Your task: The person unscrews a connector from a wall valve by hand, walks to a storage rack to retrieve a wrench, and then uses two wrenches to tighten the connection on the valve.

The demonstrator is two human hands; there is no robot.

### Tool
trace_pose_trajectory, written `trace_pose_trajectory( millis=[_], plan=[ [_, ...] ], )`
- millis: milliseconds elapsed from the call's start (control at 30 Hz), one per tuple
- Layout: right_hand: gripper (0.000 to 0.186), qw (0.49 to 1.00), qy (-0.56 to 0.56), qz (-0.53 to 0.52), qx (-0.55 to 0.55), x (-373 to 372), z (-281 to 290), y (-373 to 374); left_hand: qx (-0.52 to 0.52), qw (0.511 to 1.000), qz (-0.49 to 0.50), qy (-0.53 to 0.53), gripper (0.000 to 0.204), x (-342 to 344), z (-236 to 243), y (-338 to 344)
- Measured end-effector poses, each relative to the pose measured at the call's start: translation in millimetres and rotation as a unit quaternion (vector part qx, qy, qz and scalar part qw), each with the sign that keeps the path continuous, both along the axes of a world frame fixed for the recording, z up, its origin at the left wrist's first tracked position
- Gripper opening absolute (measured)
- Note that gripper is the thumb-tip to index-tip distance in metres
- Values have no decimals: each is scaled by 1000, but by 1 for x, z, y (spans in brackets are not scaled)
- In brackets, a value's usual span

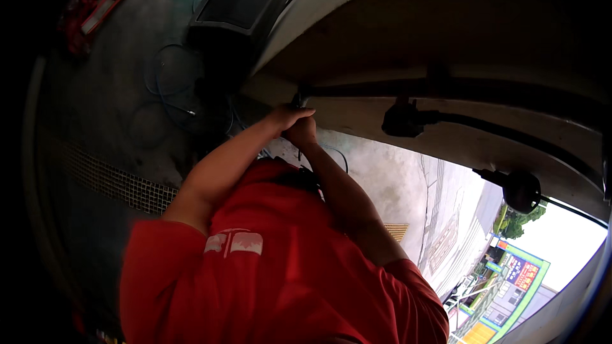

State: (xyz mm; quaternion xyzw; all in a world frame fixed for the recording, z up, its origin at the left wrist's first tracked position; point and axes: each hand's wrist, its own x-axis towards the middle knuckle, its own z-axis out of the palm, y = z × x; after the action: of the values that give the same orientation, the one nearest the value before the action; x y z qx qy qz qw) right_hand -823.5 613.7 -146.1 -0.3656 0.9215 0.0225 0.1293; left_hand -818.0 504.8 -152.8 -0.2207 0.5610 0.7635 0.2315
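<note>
My left hand [288, 116] and my right hand [301, 130] are closed together, one over the other, on a small dark item [297, 99] at the left end of a pale metal beam [350, 118] overhead. What exactly they grip is mostly hidden by my fingers. A dark pipe [370, 89] runs along the beam. A black fitting [401, 121] with a thick black cable [497, 130] hangs to the right of my hands, and a black round component [521, 190] sits lower right.
A dark boxy unit [233, 3] stands at upper left on the concrete floor [370, 156], near blue hoses [164, 95]. A red floor jack [95, 16] is at far upper left. A metal grating [121, 181] crosses the floor. A bright street with signs [519, 277] shows at lower right.
</note>
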Motion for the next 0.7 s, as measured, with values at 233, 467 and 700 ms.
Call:
trace_pose_trajectory(
  millis=[233,467,700],
  plan=[
    [36,851,-343,-246,-312,-12,41,5,382,924,15,-25,86,31,-18,-42],
    [25,905,-191,-179,-336,30,100,29,298,945,76,-111,93,63,-20,-45],
    [19,924,-199,-189,-266,48,73,86,234,965,85,-78,72,73,-10,-41]
  ],
)
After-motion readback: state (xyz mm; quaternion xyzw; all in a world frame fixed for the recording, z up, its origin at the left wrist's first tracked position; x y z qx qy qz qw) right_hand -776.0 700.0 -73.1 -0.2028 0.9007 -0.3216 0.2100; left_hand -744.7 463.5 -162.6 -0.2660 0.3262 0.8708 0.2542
